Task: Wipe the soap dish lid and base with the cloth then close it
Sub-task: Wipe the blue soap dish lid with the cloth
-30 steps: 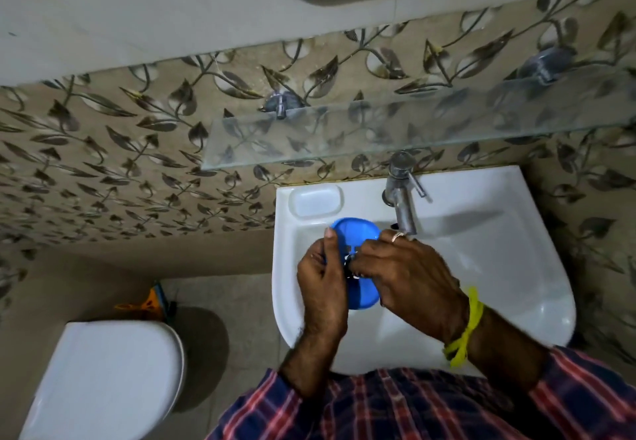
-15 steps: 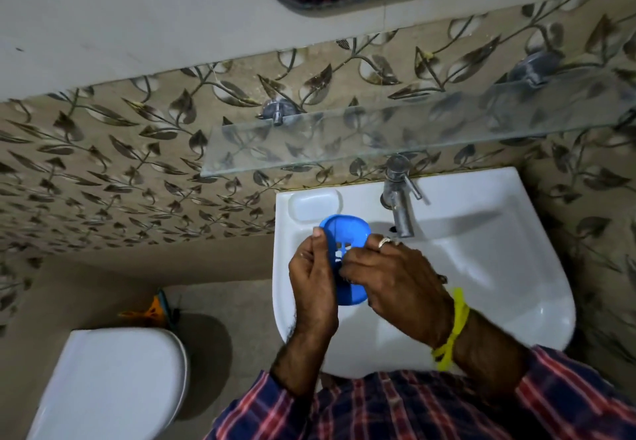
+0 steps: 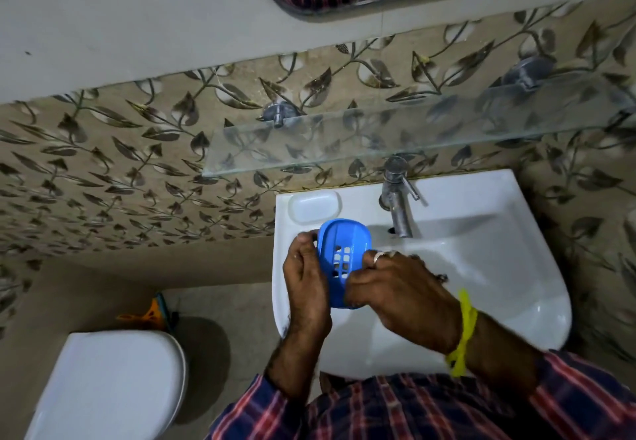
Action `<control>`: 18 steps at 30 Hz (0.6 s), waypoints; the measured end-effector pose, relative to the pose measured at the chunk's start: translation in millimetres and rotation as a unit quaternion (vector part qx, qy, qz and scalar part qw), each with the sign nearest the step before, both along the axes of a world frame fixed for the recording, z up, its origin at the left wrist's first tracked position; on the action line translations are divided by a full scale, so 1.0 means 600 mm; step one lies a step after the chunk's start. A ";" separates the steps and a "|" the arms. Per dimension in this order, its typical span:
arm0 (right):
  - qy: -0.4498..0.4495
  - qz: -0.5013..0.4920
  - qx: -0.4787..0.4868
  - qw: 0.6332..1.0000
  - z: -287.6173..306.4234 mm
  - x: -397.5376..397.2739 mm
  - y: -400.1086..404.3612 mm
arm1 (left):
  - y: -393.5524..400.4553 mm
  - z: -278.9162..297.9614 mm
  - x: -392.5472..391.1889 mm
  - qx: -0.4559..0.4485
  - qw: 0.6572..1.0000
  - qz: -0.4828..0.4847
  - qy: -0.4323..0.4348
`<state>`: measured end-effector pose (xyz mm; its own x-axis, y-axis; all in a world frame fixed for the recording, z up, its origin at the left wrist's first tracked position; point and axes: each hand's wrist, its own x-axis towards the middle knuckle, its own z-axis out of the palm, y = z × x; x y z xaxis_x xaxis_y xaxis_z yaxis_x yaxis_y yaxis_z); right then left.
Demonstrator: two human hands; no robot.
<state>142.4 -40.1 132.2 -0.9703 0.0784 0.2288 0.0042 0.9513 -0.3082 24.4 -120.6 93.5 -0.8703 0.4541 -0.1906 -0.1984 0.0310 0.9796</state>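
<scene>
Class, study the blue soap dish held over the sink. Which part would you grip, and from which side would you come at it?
Grip the soap dish by its long side rims, coming in from left and right. It is a shallow oval tray with a slotted floor, so the rims give firm edges. The left hand and right hand already hold it so, over the sink.

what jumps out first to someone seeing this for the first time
The bright blue soap dish, its slotted inside facing up, is held over the white sink between the left hand and the right hand. A yellow band on the right wrist stands out too. Behind, leaf-patterned tiles carry a glass shelf above the metal tap.
</scene>
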 end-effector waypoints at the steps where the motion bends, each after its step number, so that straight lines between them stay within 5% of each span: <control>1: 0.019 -0.021 -0.062 0.998 0.003 0.009 0.008 | 0.000 0.004 0.002 0.009 1.000 0.002 -0.005; 3: 0.129 -0.118 -0.253 0.952 0.015 0.025 0.033 | -0.004 0.010 0.003 0.018 0.999 0.000 -0.035; 6: 0.253 -0.304 -0.444 0.804 0.008 0.035 0.078 | -0.013 0.008 -0.008 0.021 0.992 -0.018 -0.121; 11: 0.170 -0.392 -0.703 0.568 -0.040 0.023 0.083 | -0.007 0.009 0.000 0.040 0.977 -0.083 -0.192; 13: 0.142 -0.367 -0.748 0.534 -0.045 0.015 0.066 | 0.000 0.009 0.017 -0.011 0.983 -0.115 -0.145; 18: 0.138 -0.325 -0.775 0.525 -0.036 -0.003 0.032 | 0.000 0.003 0.032 -0.078 0.961 -0.257 -0.065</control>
<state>140.9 -20.7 110.6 -0.5708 0.6711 -0.4731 -0.0756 -0.6167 -0.7836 43.6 -120.6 95.2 -0.5028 0.7748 -0.3832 -0.2375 0.3024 0.9231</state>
